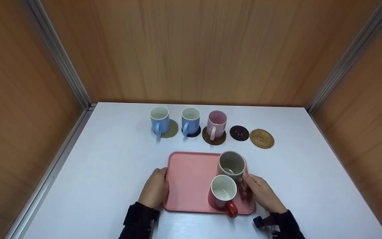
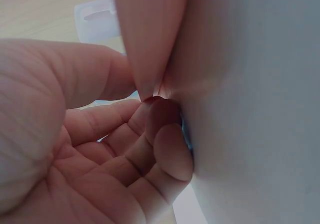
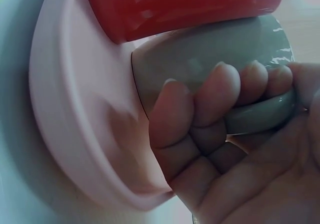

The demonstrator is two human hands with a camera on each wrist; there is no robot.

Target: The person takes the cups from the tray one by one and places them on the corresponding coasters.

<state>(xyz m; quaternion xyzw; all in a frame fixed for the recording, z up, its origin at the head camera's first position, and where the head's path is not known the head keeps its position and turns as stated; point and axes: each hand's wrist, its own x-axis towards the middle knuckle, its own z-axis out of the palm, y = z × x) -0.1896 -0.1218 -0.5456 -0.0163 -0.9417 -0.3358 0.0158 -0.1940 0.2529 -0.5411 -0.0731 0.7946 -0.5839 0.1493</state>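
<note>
A pink tray (image 1: 191,186) lies on the white table with two mugs on its right half. My left hand (image 1: 154,187) holds the tray's left rim; in the left wrist view the thumb is above the tray edge (image 2: 150,29) and the fingertips are under it. My right hand (image 1: 264,194) grips the handle of the grey mug (image 1: 231,162). Curled fingers go round that handle in the right wrist view, against the grey mug's side (image 3: 200,49). Close in front of it stands a red mug (image 1: 223,189), white inside, its handle pointing to the front right.
Along the back stand a blue mug (image 1: 160,121) partly on an olive coaster (image 1: 173,129), another blue mug (image 1: 191,122) on a dark coaster, and a pink mug (image 1: 217,124) on a brown one. A dark coaster (image 1: 239,133) and a woven coaster (image 1: 262,138) lie to the right. Wooden panels surround the table.
</note>
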